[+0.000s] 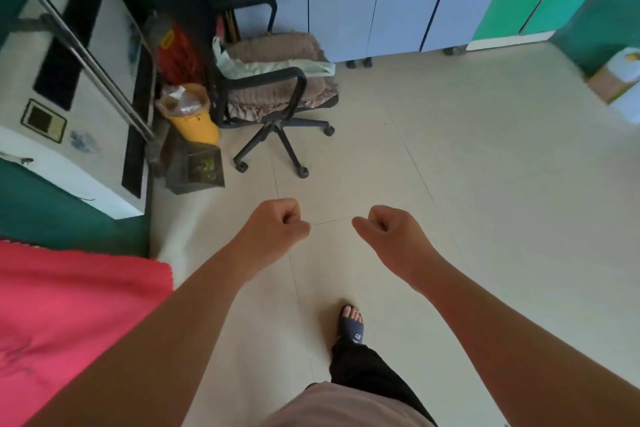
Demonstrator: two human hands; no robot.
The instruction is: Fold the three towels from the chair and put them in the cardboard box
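Towels [277,55] heaped on the seat of the black office chair [270,97], against the pale blue cabinets [346,0]. A brown ribbed one on top, a pale green one sandwiched beneath it, more brown ribbed cloth spilling over the seat's front edge. Whether that lower brown is a third towel or a seat cover, I cannot tell. All unfolded, none lifted.

Cardboard box [606,85] sits at the far right by the green wall, well apart from the chair, with a white container in or beside it; too small to say which.

Left hand [277,224] and right hand [388,229] held out in front over bare floor tile [485,184], both curled into loose fists, thumbs forward, nothing in either. Near each other but not touching. One sandalled foot [353,322] forward, pointing toward the chair.

Judgement: this is the approach, before the first pick-up. Next move needs closing on the chair, uncurling the fingers and taking the top brown towel by its edge or corners so it lifts free of the green one below.

Left of the chair: a yellow bin [194,114] with a plastic liner, a dark dustpan [197,170]. Pink cloth [69,315] at lower left could serve as a folding surface.
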